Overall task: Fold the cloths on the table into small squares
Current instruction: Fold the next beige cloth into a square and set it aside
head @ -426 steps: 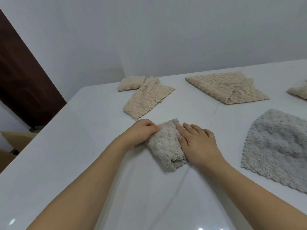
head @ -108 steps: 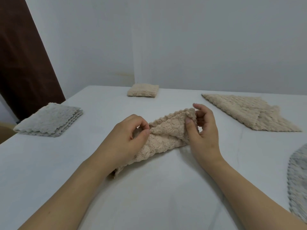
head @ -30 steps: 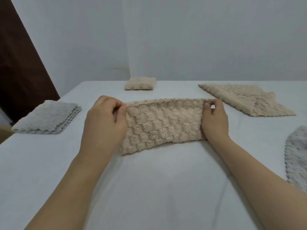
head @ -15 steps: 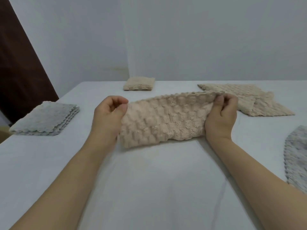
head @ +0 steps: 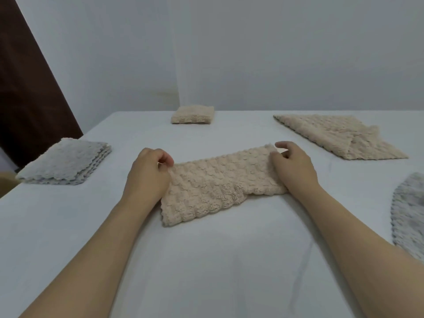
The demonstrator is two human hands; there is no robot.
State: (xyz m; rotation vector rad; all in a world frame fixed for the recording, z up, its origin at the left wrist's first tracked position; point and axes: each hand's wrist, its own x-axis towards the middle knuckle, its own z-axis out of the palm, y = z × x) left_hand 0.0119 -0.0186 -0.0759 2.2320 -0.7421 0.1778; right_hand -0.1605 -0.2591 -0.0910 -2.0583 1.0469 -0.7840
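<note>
The beige cloth (head: 223, 183) is lying on the white table (head: 206, 260) in front of the person, folded into a long strip that is running from near left to far right. The left hand (head: 149, 177) is pinching the far left corner of the strip between thumb and curled fingers. The right hand (head: 293, 167) is gripping the far right end, with its fingers curled around the edge. To the left, a folded grey cloth (head: 65, 162) is resting near the table edge. At the far side a small folded beige square (head: 193, 114) is sitting. To the far right an unfolded beige cloth (head: 339, 136) is lying flat, and another grey cloth (head: 408, 212) is showing at the right border.
</note>
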